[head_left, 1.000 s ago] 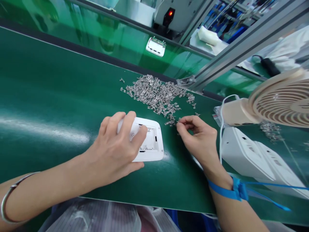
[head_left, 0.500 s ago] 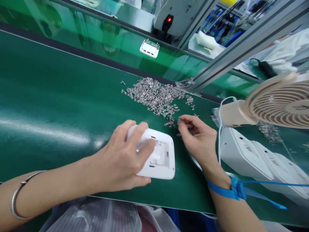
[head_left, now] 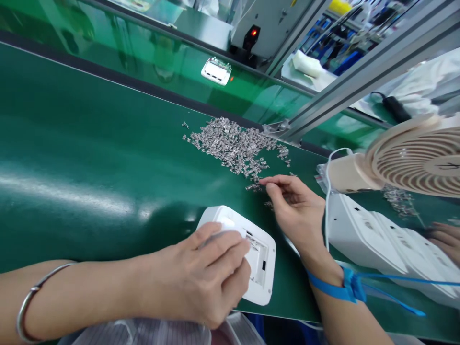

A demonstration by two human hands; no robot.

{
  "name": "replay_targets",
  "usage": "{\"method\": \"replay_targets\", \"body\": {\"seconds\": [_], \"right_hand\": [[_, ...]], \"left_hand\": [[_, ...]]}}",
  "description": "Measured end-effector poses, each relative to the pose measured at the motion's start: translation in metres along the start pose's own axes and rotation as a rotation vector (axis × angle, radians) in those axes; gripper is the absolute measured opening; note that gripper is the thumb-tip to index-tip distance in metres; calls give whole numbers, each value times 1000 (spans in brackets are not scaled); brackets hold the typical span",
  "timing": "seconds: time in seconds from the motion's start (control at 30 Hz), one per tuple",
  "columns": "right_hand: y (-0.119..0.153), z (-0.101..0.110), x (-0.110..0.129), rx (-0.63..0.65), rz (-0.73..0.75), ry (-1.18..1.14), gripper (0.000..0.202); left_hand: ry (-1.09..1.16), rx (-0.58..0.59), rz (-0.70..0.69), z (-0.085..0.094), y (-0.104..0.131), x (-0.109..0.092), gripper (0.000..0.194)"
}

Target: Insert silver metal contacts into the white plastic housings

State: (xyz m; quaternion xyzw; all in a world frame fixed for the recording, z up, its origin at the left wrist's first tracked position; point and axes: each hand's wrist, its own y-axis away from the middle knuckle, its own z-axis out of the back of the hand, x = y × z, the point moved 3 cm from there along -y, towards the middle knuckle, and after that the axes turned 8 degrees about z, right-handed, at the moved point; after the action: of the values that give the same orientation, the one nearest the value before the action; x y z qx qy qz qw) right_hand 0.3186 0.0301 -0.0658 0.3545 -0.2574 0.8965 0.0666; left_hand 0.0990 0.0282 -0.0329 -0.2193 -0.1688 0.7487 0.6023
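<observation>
change: white housing point(head_left: 260, 258) has been pulled back toward the body and turned since a second ago; it now sits at the near edge of the green surface point(head_left: 89, 158), open cavity facing up. Read as being positioned for a part to go in.
left hand point(head_left: 194, 278): laid over the housing's near-left side, fingers curled on top and thumb under the edge, gripping it; forearm low along the surface edge, bangle on the wrist.
right hand point(head_left: 294, 206): just past the housing, at the near fringe of the metal clip pile point(head_left: 233, 146); thumb and forefinger pinched narrow at the loose clips, whether one is held cannot be told; blue strap on the wrist.
right of right hand: beige fan point(head_left: 413, 160), white casings point(head_left: 377, 239) beneath it.
far right: another person's fingers point(head_left: 445, 239) at the frame edge.
</observation>
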Motion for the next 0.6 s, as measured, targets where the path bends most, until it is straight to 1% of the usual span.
{"method": "replay_targets", "body": {"seconds": [0.07, 0.13, 0.2, 0.27, 0.37, 0.47, 0.53, 0.6], "right_hand": [[-2, 3, 3, -17, 56, 68, 4], [-3, 6, 7, -54, 82, 112, 5], [-2, 8, 11, -80, 62, 97, 5], [0, 7, 17, -80, 28, 30, 5], [7, 0, 29, -32, 6, -118, 6], [13, -7, 41, 72, 39, -232, 10], [15, -9, 45, 114, 89, -253, 11], [15, -8, 47, 129, 129, -250, 12]], "left_hand": [[6, -28, -44, 0, 0, -3, 23], [-6, -34, -62, 0, 1, -4, 24], [-52, -15, -57, -2, 1, -3, 25], [-117, 2, -26, -4, 2, -1, 28], [-210, -7, 47, -7, 3, 3, 31], [-266, 2, 91, -9, 3, 4, 31], [-282, 21, 103, -9, 3, 4, 30], [-290, 28, 117, -8, 2, 4, 29]]}}
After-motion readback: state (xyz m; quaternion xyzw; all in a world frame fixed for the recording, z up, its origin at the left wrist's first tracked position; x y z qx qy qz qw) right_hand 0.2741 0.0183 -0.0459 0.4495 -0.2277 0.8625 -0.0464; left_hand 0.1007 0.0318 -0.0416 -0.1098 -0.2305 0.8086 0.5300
